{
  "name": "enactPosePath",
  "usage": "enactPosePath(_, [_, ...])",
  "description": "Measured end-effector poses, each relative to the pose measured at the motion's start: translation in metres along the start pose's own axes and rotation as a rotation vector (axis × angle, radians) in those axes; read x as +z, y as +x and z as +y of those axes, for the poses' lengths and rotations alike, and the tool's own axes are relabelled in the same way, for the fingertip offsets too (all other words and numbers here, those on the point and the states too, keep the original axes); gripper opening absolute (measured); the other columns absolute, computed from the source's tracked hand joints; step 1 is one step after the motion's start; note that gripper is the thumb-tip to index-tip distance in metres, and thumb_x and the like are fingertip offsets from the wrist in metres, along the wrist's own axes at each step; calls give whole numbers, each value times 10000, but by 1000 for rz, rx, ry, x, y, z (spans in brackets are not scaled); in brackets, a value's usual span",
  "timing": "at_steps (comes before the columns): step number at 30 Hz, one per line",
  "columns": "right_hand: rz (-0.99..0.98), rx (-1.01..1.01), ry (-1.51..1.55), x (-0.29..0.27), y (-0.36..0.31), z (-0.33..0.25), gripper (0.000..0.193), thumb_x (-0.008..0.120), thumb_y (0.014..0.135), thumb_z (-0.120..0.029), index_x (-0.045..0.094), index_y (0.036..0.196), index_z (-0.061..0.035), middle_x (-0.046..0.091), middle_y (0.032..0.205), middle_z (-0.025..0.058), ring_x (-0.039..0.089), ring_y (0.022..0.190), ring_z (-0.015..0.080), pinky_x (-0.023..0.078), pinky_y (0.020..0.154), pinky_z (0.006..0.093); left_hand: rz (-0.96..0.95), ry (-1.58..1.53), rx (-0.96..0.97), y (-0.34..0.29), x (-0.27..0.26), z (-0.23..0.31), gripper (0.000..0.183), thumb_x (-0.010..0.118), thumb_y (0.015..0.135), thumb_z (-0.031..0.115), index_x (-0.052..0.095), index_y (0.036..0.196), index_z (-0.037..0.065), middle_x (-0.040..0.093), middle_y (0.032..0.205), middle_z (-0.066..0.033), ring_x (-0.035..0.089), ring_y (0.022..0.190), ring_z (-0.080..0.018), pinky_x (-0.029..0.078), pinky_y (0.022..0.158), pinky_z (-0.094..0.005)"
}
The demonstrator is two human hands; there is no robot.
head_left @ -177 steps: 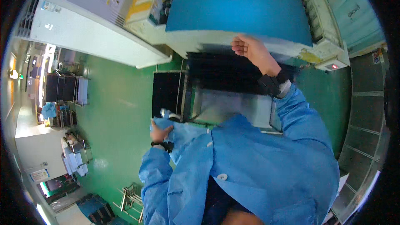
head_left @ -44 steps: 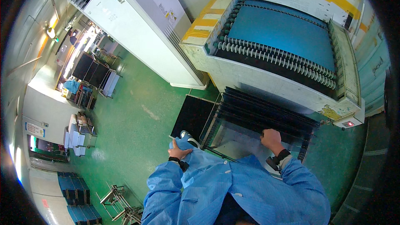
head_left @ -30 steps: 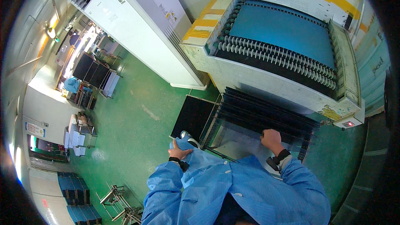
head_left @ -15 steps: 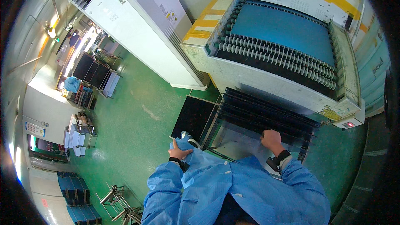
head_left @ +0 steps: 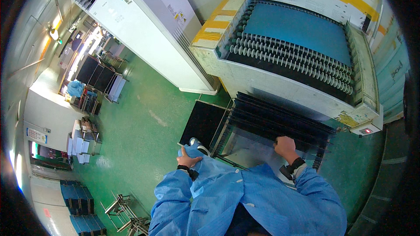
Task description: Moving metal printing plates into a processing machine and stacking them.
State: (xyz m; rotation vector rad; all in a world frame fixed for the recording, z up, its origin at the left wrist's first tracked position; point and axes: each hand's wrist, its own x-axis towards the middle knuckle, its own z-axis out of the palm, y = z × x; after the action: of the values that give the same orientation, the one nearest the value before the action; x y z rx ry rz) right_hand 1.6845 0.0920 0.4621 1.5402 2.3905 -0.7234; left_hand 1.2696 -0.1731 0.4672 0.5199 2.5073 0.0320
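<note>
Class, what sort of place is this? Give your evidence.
Probably a factory workshop: a roller machine bears a blue panel, a rack in front of it holds dark panels, and a blue work coat shows below.

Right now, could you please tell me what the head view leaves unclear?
Head view, right hand: its curled back hides the fingertips, so any grip is unclear.
Head view, left hand: its palm is hidden, facing down against the blue clothing.
Head view, shoe: partly hidden by that clothing.
Head view, red display: too small to read.
</note>
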Motion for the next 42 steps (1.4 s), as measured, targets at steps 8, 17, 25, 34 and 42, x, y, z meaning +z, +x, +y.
enactPosePath(8, [13,0,4,3,1,2,257,672,806,-315,740,907,-90,716,938,175,685,903,371,543,818,477,-16,17,-28,-1,-2,4,1422,899,504,607,85,1579,154,413,1414,-333,502,1254,-453,444,1065,-444])
enactPosePath(17, [12,-4,-10,1,1,1,259,668,803,-318,740,909,-93,715,936,175,685,904,369,547,811,470,-21,48,-22,-4,-4,6,1441,885,509,631,60,1579,130,434,1404,-326,518,1236,-441,451,1050,-422])
enactPosePath(25, [33,-5,-11,8,3,4,252,680,793,-307,744,908,-92,716,923,171,685,901,370,546,823,464,7,42,-1,-3,-2,4,1443,885,508,629,68,1579,113,459,1387,-316,531,1218,-434,458,1036,-417])
enactPosePath(34, [65,-52,1,4,3,5,251,699,782,-305,734,853,-67,710,896,189,685,877,379,545,792,484,28,25,41,9,9,-7,1447,888,490,643,87,1578,125,462,1412,-293,517,1236,-431,438,1056,-418])
enactPosePath(42, [89,-194,-28,16,-6,8,209,696,777,-250,733,866,-64,702,864,200,675,875,387,529,780,504,50,27,38,7,8,-5,1436,894,488,624,91,1580,148,478,1399,-293,517,1227,-449,463,1026,-438])
